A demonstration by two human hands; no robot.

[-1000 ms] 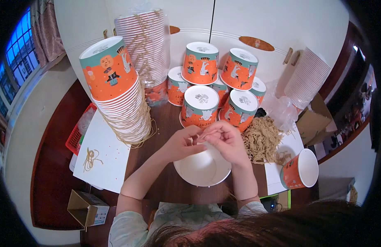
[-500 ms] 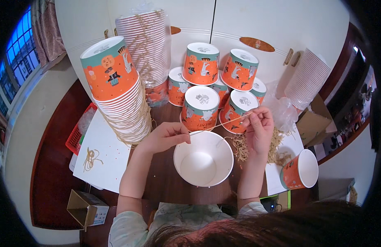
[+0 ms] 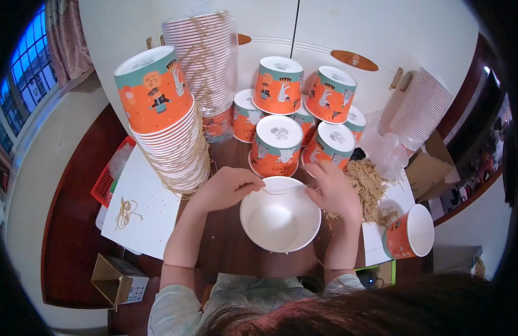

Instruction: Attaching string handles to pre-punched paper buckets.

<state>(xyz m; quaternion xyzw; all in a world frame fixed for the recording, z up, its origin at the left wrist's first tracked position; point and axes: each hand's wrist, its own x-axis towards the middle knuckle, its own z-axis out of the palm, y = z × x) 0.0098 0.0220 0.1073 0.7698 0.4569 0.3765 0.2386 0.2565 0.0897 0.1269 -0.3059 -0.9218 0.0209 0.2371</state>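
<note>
A white paper bucket (image 3: 280, 224) stands mouth up on the brown table in front of me, its inside facing me. At the left of its far rim, my left hand (image 3: 228, 187) is closed in a pinch on one end of a thin tan cord (image 3: 278, 193). The cord runs slightly slack across the far part of the mouth to my right hand (image 3: 334, 193). That hand's thumb and fingers are drawn together at the right of the rim, blurred a little, with the cord between them. Beyond the bucket stand several upturned orange and green buckets (image 3: 277, 147), some stacked on others.
On the left rises a tall nested stack of buckets (image 3: 172, 148) with cords hanging from it; another stack (image 3: 203, 67) is bagged behind. A heap of cords (image 3: 366, 185) lies beside my right hand. An orange bucket (image 3: 402, 235) lies tipped at the right, below a further stack (image 3: 420, 109).
My right hand has come down and inward toward the bucket's far rim. The cord, taut and slanting before, now sags lower across the mouth. My left hand has barely moved.
</note>
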